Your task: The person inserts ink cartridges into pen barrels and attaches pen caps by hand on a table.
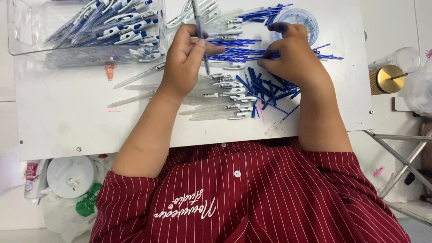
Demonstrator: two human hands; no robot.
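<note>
Pen barrel held upright, refill picked from the pile

The clear pen barrel (201,42) is gripped in the closed left hand (186,56) at upper centre; the right hand (292,56) is pinched on a blue refill (252,56), which is best fed straight into the barrel.

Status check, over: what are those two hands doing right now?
Left hand gripping a clear pen barrel, upright. Right hand picking at loose blue refills. Empty barrels piled between; nothing blocking.
</note>
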